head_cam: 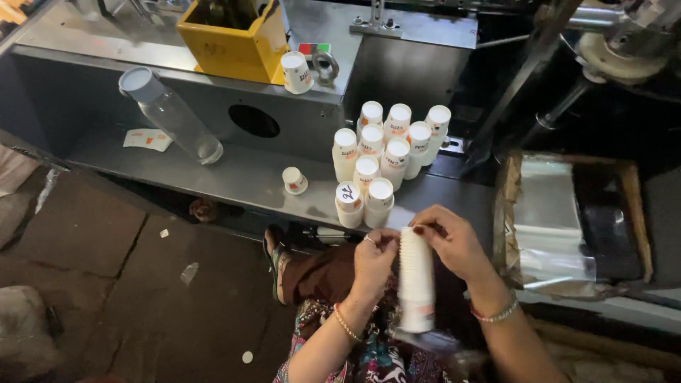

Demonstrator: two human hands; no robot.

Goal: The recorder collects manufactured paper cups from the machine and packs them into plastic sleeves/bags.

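Between both sets of fingers, a tall stack of white paper cups (416, 280) is standing upright, long axis running straight down toward the lap.

From the head view: the left hand (373, 262) and right hand (454, 245) are both pinching closed at the stack's top rim, equally near; more cup stacks (383, 167) are waiting just beyond the fingertips on the grey metal shelf (234, 177).

Matt white paper cup stack (416, 280), dull grey metal shelf (234, 177), glossy clear plastic bags (553, 220)
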